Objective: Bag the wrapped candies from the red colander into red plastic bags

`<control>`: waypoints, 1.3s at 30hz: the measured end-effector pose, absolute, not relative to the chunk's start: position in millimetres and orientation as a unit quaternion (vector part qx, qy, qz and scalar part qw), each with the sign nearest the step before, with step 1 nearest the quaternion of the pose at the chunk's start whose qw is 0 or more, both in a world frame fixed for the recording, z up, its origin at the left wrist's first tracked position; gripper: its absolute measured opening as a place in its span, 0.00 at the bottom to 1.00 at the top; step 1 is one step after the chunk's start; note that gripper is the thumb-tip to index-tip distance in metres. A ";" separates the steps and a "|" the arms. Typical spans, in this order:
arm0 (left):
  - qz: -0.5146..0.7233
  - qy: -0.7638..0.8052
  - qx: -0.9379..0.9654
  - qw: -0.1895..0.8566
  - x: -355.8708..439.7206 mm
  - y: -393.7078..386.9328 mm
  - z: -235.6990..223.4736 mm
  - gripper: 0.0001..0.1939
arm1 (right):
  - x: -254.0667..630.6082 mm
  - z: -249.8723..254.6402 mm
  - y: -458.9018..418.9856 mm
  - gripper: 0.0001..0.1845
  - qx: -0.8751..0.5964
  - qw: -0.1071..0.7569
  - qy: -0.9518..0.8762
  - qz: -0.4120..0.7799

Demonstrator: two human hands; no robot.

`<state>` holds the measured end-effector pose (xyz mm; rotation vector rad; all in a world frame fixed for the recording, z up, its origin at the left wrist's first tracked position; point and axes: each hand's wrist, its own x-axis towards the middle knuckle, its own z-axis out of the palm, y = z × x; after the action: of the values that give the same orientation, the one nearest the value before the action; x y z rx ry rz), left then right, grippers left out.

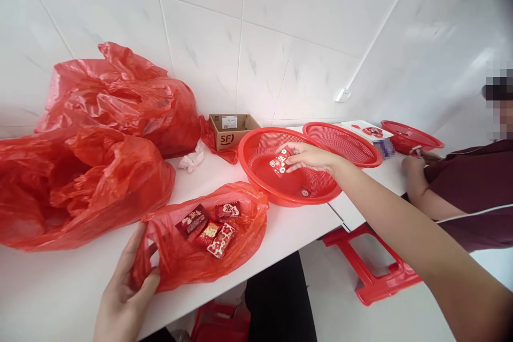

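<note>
My left hand point(126, 283) grips the edge of a small red plastic bag point(188, 262) lying open on the white table point(60, 288). Inside the bag lie several red packets point(210, 230) with gold print. My right hand point(306, 157) reaches out over a red perforated basket point(256, 155) and pinches a few small red packets point(280, 161) above its middle. One small red packet point(303, 192) lies on the basket's bottom.
Two big red plastic bags point(80, 181) fill the table's left. A small cardboard box point(232, 131) stands by the wall. A second red basket point(344, 141) and a third point(411, 136) lie further right, where another person's arm point(420, 187) rests. A red stool point(372, 272) stands below.
</note>
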<state>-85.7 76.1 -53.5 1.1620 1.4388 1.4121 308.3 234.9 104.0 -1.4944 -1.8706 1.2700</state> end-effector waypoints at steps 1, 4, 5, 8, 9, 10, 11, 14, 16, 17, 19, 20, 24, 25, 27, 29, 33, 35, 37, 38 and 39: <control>0.554 0.572 0.446 0.410 -85.2 75.8 -52.1 0.36 | 297.9 110.1 226.6 0.20 -0.493 0.257 -0.659 0.506; 0.554 0.570 0.431 0.426 -83.0 75.1 -48.6 0.37 | 255.6 114.5 197.1 0.21 -0.401 0.276 -0.638 0.596; 0.558 0.566 0.429 0.428 -82.4 75.0 -47.9 0.37 | 239.5 111.2 187.2 0.22 -0.390 0.255 -0.638 0.614; 0.568 0.559 0.415 0.440 -81.0 74.8 -46.4 0.38 | 198.2 93.9 166.6 0.29 -0.419 0.214 -0.672 0.572; 0.570 0.556 0.412 0.443 -80.6 74.6 -45.9 0.38 | 190.0 88.6 164.3 0.30 -0.440 0.223 -0.697 0.520; 0.572 0.553 0.409 0.446 -80.3 74.4 -45.3 0.38 | 185.9 84.9 164.6 0.29 -0.459 0.238 -0.720 0.463; 0.575 0.549 0.407 0.449 -80.0 74.1 -44.7 0.37 | 186.2 83.1 167.4 0.26 -0.473 0.254 -0.737 0.411; 0.585 0.535 0.402 0.458 -79.6 73.3 -43.6 0.37 | 211.8 88.2 185.5 0.16 -0.515 0.273 -0.758 0.292; 0.588 0.532 0.398 0.461 -79.9 73.1 -43.9 0.38 | 242.3 93.7 199.2 0.15 -0.565 0.208 -0.773 0.200; 0.589 0.532 0.398 0.461 -80.1 73.1 -44.3 0.38 | 258.5 94.6 204.7 0.17 -0.598 0.137 -0.774 0.161; 0.589 0.531 0.402 0.459 -80.3 73.5 -45.1 0.38 | 287.9 90.7 212.1 0.25 -0.655 -0.036 -0.743 0.137; 0.590 0.529 0.405 0.456 -80.3 73.7 -45.3 0.37 | 299.7 85.6 213.8 0.28 -0.671 -0.106 -0.719 0.149; 0.590 0.532 0.411 0.447 -78.8 74.0 -43.8 0.37 | 324.0 57.4 215.3 0.17 -0.678 -0.174 -0.685 0.202; 0.589 0.533 0.411 0.446 -78.5 74.0 -43.3 0.37 | 325.9 51.9 216.1 0.14 -0.675 -0.169 -0.686 0.210; 0.587 0.536 0.411 0.446 -78.2 73.8 -42.6 0.37 | 327.8 46.7 219.6 0.11 -0.671 -0.148 -0.688 0.233; 0.582 0.539 0.410 0.450 -78.7 73.7 -42.6 0.37 | 328.7 50.3 223.7 0.08 -0.665 -0.116 -0.690 0.259; 0.576 0.543 0.403 0.458 -80.0 73.7 -42.2 0.38 | 326.8 77.1 222.2 0.12 -0.606 0.084 -0.681 0.403; 0.577 0.544 0.403 0.457 -80.0 73.7 -41.4 0.38 | 321.5 93.5 213.9 0.16 -0.542 0.198 -0.648 0.497; 0.576 0.544 0.401 0.459 -80.1 74.0 -41.6 0.39 | 311.5 107.0 202.1 0.19 -0.495 0.249 -0.628 0.546; 0.576 0.542 0.402 0.461 -80.3 74.3 -42.4 0.39 | 304.5 111.8 195.5 0.20 -0.484 0.258 -0.627 0.554; 0.577 0.540 0.403 0.461 -80.7 74.8 -43.7 0.40 | 295.9 115.0 188.9 0.19 -0.476 0.263 -0.629 0.556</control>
<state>-80.7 74.8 -43.7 0.9920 1.3287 1.4194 295.9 188.9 115.0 -1.2867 -1.6999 1.5041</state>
